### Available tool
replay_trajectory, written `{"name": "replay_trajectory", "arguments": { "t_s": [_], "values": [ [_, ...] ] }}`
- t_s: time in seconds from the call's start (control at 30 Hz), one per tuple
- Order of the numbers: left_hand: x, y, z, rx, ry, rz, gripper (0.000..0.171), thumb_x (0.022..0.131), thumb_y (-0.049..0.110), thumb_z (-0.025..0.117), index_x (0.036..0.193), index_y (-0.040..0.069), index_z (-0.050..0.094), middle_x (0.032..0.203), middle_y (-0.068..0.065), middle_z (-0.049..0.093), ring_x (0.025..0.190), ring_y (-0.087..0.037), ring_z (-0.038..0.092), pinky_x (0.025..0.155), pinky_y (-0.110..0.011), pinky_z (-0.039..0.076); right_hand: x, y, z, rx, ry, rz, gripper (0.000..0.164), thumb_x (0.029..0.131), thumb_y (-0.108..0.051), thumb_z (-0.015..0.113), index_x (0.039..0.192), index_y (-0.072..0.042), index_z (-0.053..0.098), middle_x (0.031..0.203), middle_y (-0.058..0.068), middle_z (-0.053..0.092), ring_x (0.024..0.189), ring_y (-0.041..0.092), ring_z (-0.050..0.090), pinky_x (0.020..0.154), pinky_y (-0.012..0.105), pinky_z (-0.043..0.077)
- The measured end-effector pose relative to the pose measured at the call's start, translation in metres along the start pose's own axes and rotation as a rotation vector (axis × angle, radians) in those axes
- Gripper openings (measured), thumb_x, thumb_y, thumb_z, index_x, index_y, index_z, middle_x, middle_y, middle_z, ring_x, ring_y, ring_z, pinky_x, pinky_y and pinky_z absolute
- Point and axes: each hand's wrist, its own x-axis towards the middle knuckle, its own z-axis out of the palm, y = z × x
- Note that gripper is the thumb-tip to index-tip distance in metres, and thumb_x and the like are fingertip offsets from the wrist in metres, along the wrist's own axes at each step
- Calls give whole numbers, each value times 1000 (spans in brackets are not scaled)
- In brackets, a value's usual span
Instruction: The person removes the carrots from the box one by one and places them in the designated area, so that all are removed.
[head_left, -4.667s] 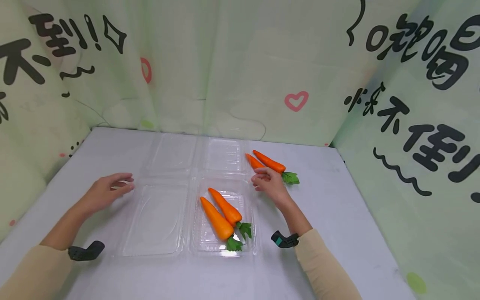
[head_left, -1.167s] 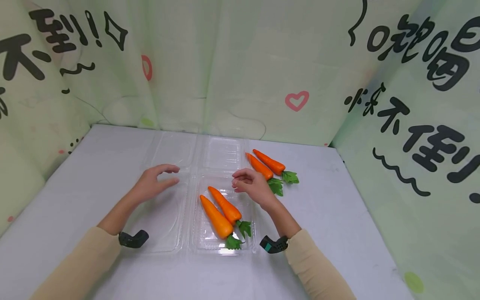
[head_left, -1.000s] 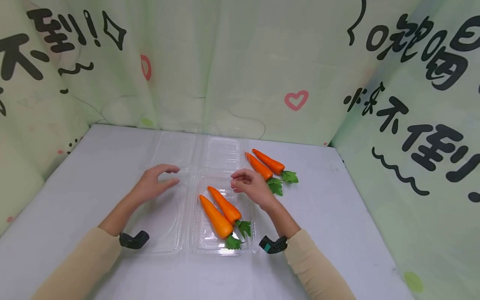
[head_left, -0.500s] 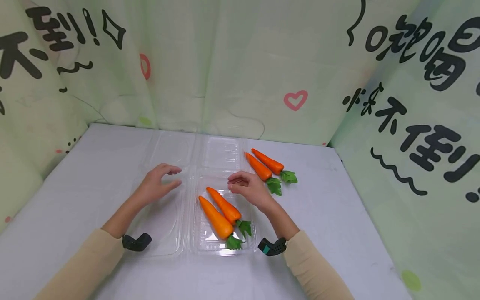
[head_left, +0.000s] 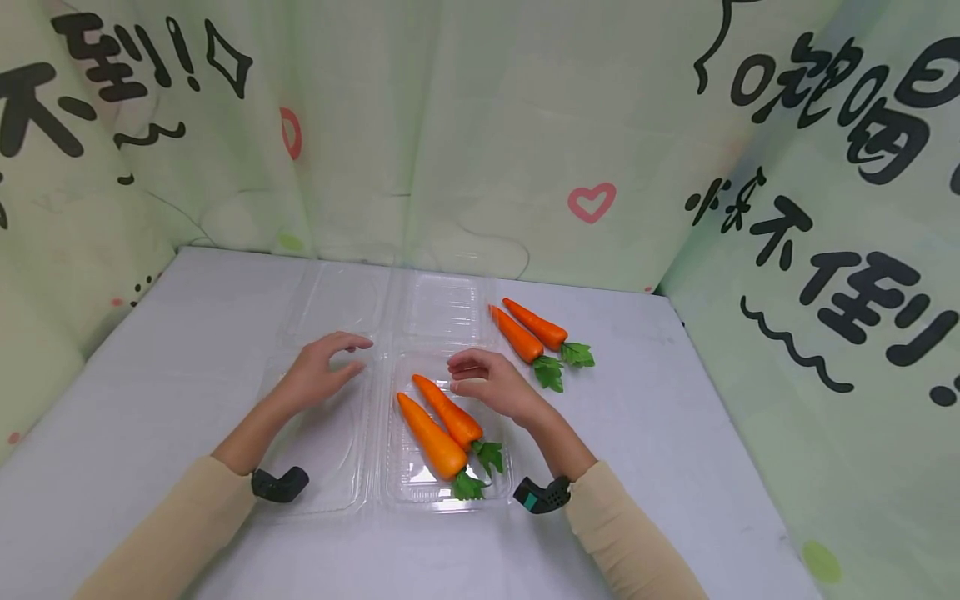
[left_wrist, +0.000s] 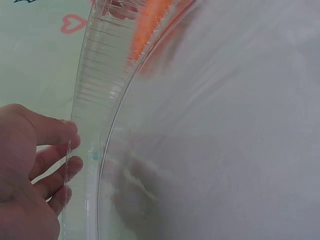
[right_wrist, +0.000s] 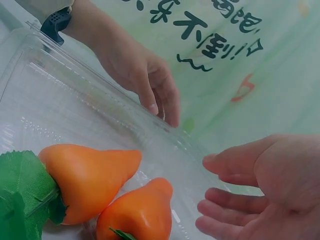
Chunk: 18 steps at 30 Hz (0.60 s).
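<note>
A clear plastic clamshell box lies unfolded, its tray (head_left: 405, 505) on the right and its lid (head_left: 330, 492) on the left. Two orange carrots with green leaves, a front carrot (head_left: 431, 437) and a rear carrot (head_left: 450, 410), rest side by side in the tray. My left hand (head_left: 318, 375) hovers over the far part of the lid, thumb and fingers apart; the left wrist view has its fingertips overlapping the clear plastic edge. Above the tray's far end is my right hand (head_left: 495, 387), fingers loosely bent and holding nothing, just beyond the carrot tips.
Behind stands a second unfolded clear box, with its tray (head_left: 446, 304) and lid (head_left: 337, 302). Two more carrots, a nearer carrot (head_left: 517, 335) and a farther carrot (head_left: 536, 323), lie right of it on the white table (head_left: 637, 433). A printed curtain (head_left: 487, 125) encloses the table.
My left hand has moved right, from beside the lid to over it. My right hand has come left, from near the back carrots to above the tray. The carrots have stayed put.
</note>
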Motion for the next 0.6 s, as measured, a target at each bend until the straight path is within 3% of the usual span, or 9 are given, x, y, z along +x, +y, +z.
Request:
{"name": "replay_trajectory", "arguments": {
  "t_s": [0.3,0.6],
  "values": [
    [1,-2,3,8,51,14,32,90,-4,60,120,6,65,119,-14,66,108,-31,60,100,-50,49,1,1,3,-33,-71,9,40,92,-15,64,130,-6,56,129,13,60,120,27,57,99,39,52],
    [0,1,3,-7,39,-12,29,92,7,63,121,7,65,123,-14,65,112,-32,59,102,-51,47,1,1,6,-57,-111,14,39,91,-10,61,129,-7,56,129,11,59,120,27,57,99,39,52]
  ]
}}
